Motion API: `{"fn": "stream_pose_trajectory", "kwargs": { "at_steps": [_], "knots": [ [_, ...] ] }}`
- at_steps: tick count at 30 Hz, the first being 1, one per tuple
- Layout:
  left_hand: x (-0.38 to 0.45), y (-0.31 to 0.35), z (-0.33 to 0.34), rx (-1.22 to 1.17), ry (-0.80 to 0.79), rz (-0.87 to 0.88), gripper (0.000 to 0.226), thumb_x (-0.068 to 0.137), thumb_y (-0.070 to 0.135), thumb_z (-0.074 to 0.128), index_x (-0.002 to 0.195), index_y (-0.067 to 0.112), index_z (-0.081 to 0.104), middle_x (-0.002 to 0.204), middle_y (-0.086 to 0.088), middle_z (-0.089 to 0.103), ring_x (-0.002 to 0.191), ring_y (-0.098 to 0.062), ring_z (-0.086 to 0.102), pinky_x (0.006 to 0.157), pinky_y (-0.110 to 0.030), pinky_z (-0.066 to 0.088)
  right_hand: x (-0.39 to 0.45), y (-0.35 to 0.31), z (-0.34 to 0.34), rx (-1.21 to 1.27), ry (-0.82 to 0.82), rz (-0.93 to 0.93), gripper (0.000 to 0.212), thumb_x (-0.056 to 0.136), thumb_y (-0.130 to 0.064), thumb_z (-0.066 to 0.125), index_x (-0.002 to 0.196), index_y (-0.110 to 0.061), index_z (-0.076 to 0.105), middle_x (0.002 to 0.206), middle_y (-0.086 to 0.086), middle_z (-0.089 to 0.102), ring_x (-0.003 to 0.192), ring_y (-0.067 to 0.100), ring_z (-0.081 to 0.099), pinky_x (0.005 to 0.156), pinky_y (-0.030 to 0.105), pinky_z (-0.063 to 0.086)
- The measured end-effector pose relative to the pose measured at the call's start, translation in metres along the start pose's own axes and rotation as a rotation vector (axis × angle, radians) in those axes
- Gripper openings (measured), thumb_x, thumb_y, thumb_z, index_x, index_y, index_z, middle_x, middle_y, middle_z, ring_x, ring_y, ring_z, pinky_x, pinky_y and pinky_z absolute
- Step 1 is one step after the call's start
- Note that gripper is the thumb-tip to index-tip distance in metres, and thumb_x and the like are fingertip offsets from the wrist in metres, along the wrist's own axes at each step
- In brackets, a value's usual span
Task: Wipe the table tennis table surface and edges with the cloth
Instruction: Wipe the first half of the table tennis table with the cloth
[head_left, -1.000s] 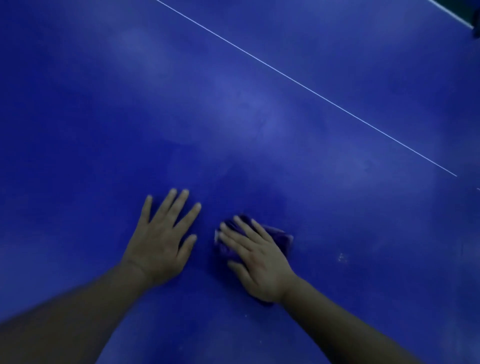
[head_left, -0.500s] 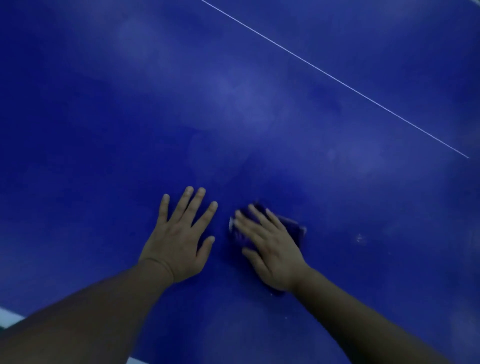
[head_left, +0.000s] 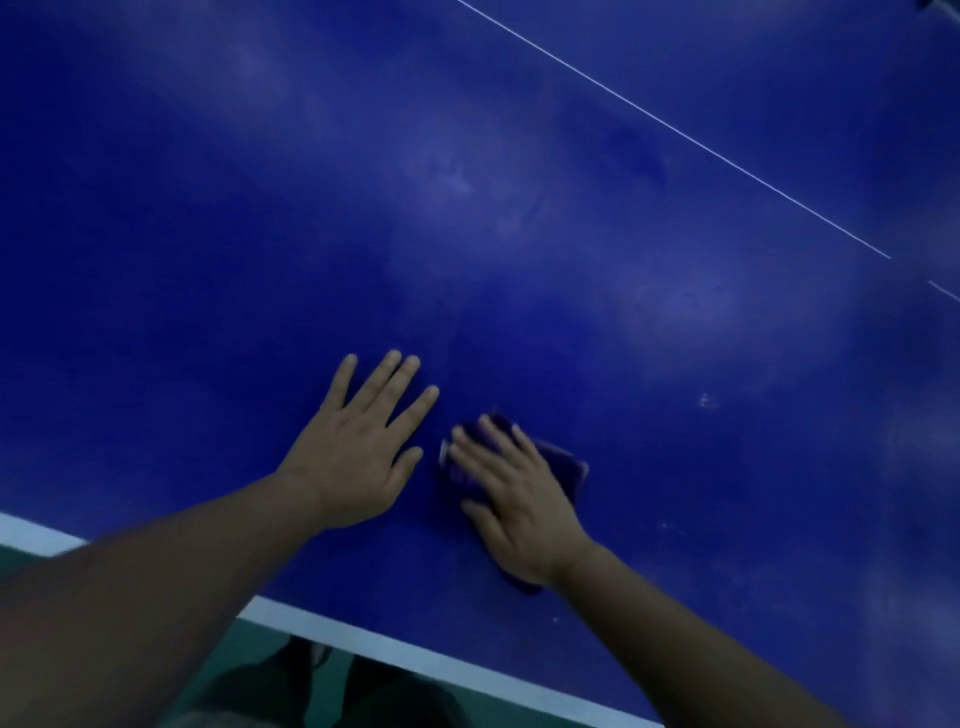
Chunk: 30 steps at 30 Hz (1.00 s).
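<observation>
My right hand (head_left: 519, 499) presses the cloth (head_left: 563, 467) under straight fingers; my left hand (head_left: 358, 457) lies flat beside it, fingers spread, on the counter (head_left: 571, 234).

The view is dim with a heavy blue cast. Pale, cloudy patches of reflected light spread over the table tennis table (head_left: 519, 218) beyond the left hand (head_left: 358, 452), soft-edged rather than hard glare. The near forearms fall into dark shadow. Detail is soft and smeared throughout, and the white edge line (head_left: 415, 652) nearest the camera looks blurred.
</observation>
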<state>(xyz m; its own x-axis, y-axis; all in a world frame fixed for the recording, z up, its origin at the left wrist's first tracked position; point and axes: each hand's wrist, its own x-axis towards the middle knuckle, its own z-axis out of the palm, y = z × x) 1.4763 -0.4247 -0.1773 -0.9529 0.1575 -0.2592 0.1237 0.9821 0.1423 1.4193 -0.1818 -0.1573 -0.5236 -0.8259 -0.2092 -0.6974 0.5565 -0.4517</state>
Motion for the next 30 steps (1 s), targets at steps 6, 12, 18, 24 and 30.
{"fn": "stream_pose_trajectory", "kwargs": {
  "at_steps": [6,12,18,24,30],
  "knots": [
    [-0.060,0.020,0.027,-0.039,0.036,-0.051,0.071,0.098,0.053,0.028,0.157,0.015,0.028,0.167,-0.016,0.013,0.155,-0.032,0.009,0.118,-0.067,0.015,-0.012,0.032,-0.022,0.028,-0.110,0.036,0.055,0.103,-0.036,0.040,0.155,-0.019,0.035,0.163,-0.008,0.025,0.155,0.011,0.004,0.126,0.041,-0.001],
    [-0.057,0.018,0.027,-0.030,0.018,-0.033,0.073,0.097,0.054,0.028,0.158,0.014,0.022,0.167,-0.016,0.009,0.155,-0.031,0.005,0.119,-0.067,0.014,0.014,-0.025,0.018,0.041,0.193,0.379,0.059,0.100,-0.042,0.035,0.154,-0.021,0.036,0.163,-0.009,0.027,0.154,0.012,0.007,0.126,0.042,0.004],
    [-0.060,0.011,0.026,-0.020,0.006,0.045,0.076,0.097,0.057,0.017,0.159,0.014,0.009,0.166,-0.019,-0.003,0.155,-0.034,-0.009,0.121,-0.064,0.003,-0.062,-0.051,0.043,-0.068,-0.040,0.051,0.060,0.101,-0.039,0.046,0.157,-0.022,0.031,0.165,-0.009,0.022,0.155,0.016,0.007,0.125,0.041,0.004],
    [-0.060,0.012,0.031,0.029,-0.003,0.020,0.074,0.093,0.055,-0.002,0.155,0.017,-0.019,0.161,-0.018,-0.029,0.148,-0.034,-0.033,0.119,-0.061,-0.013,-0.027,-0.036,0.019,0.002,0.129,0.470,0.058,0.101,-0.040,0.036,0.156,-0.024,0.032,0.163,-0.013,0.019,0.154,0.012,0.002,0.125,0.046,0.005],
    [-0.061,0.008,0.030,-0.006,0.004,0.039,0.072,0.095,0.055,-0.004,0.157,0.019,-0.011,0.163,-0.017,-0.023,0.151,-0.032,-0.026,0.120,-0.059,-0.013,-0.025,-0.129,0.080,-0.001,0.252,0.556,0.060,0.098,-0.042,0.038,0.156,-0.027,0.031,0.163,-0.009,0.028,0.155,0.015,0.009,0.125,0.039,0.003]
  ]
}}
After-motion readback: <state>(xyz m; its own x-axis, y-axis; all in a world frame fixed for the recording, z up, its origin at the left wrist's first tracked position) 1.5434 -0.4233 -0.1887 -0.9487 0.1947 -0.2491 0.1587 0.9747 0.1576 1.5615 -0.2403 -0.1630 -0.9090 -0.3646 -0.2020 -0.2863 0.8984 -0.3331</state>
